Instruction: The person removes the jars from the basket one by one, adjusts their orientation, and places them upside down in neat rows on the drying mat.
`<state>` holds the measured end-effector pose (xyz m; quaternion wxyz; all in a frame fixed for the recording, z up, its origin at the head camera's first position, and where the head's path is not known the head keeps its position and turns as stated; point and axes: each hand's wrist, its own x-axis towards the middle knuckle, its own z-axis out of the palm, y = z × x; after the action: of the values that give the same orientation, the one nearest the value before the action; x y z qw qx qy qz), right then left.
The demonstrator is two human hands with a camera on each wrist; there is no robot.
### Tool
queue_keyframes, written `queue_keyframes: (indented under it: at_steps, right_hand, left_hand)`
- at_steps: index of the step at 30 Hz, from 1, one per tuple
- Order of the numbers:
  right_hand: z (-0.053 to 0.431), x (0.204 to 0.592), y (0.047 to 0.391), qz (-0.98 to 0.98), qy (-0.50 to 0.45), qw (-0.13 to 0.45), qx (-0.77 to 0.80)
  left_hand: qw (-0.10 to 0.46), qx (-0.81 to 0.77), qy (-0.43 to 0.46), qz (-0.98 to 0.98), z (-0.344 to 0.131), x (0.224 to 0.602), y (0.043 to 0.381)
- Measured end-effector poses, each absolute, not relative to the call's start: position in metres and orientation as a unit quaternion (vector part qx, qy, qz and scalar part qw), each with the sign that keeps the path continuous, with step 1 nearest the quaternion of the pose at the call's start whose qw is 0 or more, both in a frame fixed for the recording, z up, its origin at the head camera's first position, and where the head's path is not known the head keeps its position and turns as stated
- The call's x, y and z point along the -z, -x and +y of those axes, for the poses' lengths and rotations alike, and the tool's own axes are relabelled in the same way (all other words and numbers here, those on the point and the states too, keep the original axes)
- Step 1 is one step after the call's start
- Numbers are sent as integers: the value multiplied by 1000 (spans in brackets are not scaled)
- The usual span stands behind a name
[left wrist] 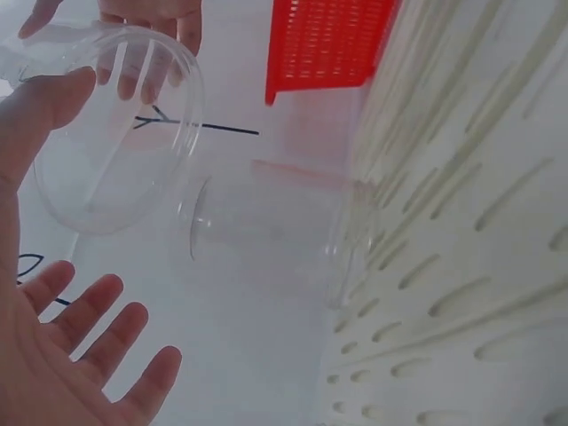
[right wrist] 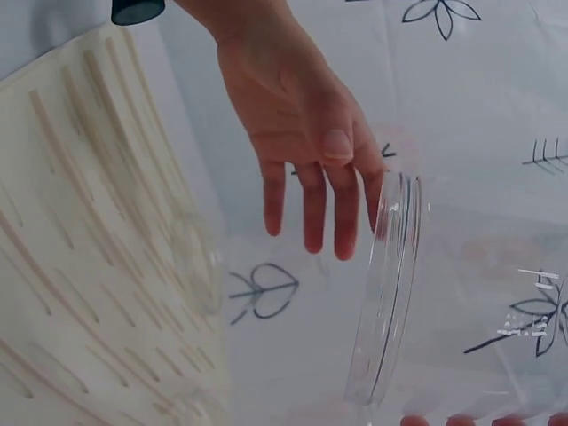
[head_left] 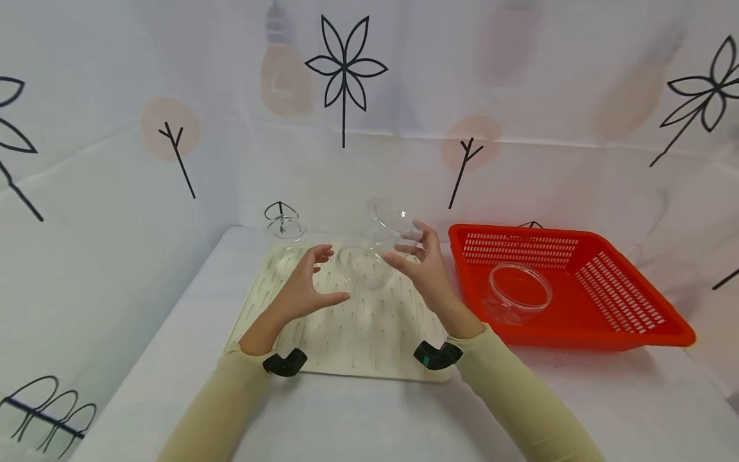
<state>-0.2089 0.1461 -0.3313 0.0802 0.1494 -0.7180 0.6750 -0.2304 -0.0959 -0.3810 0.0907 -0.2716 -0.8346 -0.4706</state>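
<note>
My right hand [head_left: 424, 269] grips a clear round jar [head_left: 365, 268] above the pale ribbed mat [head_left: 369, 333]. The jar is tilted, its wide rim facing my left hand [head_left: 303, 289]. That hand is open, thumb and fingers spread beside the rim; whether a finger touches it I cannot tell. In the left wrist view, the left thumb overlaps the held jar [left wrist: 115, 133]. The right wrist view has the jar's ridged rim [right wrist: 390, 284] close up, with only right fingertips [right wrist: 461, 421] at the bottom edge. Another clear jar [head_left: 287, 240] stands at the mat's back left.
A red slotted basket [head_left: 629, 301] sits right of the mat, with a clear jar [head_left: 519, 289] inside near its left wall. Behind the table hangs a white patterned cloth [head_left: 398, 173]. White cloth covers the tabletop [head_left: 358, 417] in front of the mat.
</note>
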Motion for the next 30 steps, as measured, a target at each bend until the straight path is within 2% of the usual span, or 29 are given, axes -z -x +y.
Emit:
queue_keyframes:
  at_steps: [24, 30]
  right_hand:
    - [140, 345, 210, -724, -149, 79, -669]
    - [139, 350, 210, -724, -146, 74, -671]
  left_hand:
    - [116, 419, 278, -857, -165, 419, 214]
    - [94, 380, 262, -882, -188, 425, 209]
